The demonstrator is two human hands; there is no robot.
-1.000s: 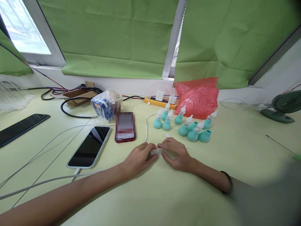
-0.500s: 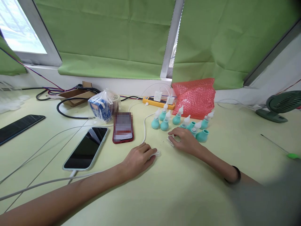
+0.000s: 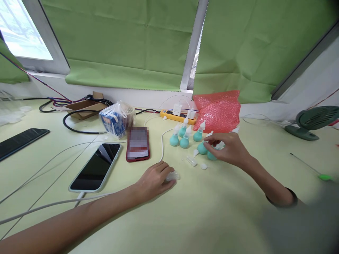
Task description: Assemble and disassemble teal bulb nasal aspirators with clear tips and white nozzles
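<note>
My left hand (image 3: 156, 178) rests on the table with its fingers closed around a clear plastic tube-like piece (image 3: 173, 175). Over the teal bulbs, my right hand (image 3: 230, 148) has thumb and forefinger curled at the neck of a teal squeeze bulb (image 3: 202, 148). Another teal bulb (image 3: 212, 155) shows partly beneath that hand, and others are hidden behind it. A small clear tube (image 3: 191, 161) and white pointed tips (image 3: 204, 166) lie loose between my hands. Several bulbs with white tips (image 3: 184, 141) stand upright just beyond.
A red-cased phone (image 3: 138, 144), a charging phone (image 3: 96, 167) and a bagged blue box (image 3: 114, 119) are on the left. Behind the bulbs are a yellow power strip (image 3: 169, 115) and red bubble wrap (image 3: 217, 111). At right are a green fan (image 3: 309, 121) and a screwdriver (image 3: 324, 177).
My right hand has moved right, from the small clear tube to the teal bulbs, uncovering the tube and loose white tips. My left hand stays, with more of its clear piece showing.
</note>
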